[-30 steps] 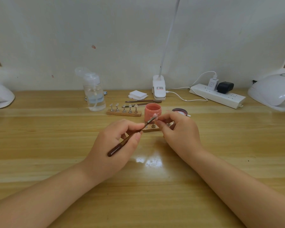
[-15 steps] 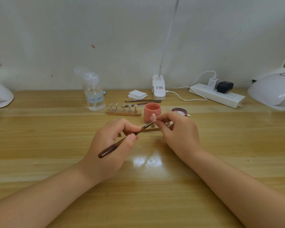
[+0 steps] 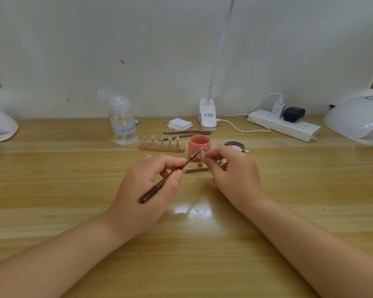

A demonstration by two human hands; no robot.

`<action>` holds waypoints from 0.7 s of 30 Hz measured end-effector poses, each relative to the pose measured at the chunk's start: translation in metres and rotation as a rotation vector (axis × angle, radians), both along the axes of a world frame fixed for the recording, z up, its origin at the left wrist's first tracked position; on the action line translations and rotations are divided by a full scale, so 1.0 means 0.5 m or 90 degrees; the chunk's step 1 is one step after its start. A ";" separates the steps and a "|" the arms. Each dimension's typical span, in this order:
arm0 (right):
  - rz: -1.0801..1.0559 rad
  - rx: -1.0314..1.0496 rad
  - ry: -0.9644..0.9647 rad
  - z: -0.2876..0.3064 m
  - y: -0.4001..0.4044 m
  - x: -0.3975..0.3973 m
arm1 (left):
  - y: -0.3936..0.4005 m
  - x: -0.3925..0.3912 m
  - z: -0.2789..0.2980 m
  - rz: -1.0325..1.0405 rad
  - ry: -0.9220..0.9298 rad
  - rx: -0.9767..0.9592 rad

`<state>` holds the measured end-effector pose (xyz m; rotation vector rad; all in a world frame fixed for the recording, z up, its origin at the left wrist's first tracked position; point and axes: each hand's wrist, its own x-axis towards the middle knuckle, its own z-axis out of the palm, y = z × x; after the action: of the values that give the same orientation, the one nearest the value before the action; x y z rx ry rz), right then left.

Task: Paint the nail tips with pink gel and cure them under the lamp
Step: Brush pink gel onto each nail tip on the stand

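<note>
At centre frame the left hand [image 3: 146, 188] grips the brush [image 3: 170, 175], its bristles on the nail tip [image 3: 201, 155] pinched by the right hand [image 3: 233, 171] before the gel jar [image 3: 199, 145] — five tips on the rack [image 3: 161, 147] behind look unpainted, with curing under the lamp [image 3: 357, 120] at right still ahead.

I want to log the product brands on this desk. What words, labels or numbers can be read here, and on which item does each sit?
No text reads with certainty.
White clip lamp base: a dark printed line, too blurred to read.
White charger in the power strip: grey small print, too small to read.
Pump bottle: a pale blue band, no legible words.
Pink gel jar and its lid: no lettering visible.
</note>
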<state>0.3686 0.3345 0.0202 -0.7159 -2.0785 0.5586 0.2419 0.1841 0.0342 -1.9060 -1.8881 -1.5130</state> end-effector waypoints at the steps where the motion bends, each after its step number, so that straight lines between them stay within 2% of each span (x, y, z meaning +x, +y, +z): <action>1: 0.002 -0.002 0.001 0.000 0.000 0.000 | 0.000 -0.001 -0.001 -0.010 -0.008 -0.005; 10: 0.034 -0.069 0.033 0.003 -0.001 -0.002 | 0.000 -0.004 -0.002 -0.019 -0.146 0.000; 17: 0.041 -0.102 0.047 0.003 -0.001 -0.002 | -0.005 -0.007 -0.004 -0.044 -0.183 0.030; 21: 0.045 -0.107 0.046 0.005 -0.002 -0.002 | 0.000 -0.004 -0.003 -0.032 -0.201 -0.002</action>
<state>0.3676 0.3336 0.0226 -0.7097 -2.0122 0.7942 0.2397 0.1841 0.0325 -1.8173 -1.9701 -1.9265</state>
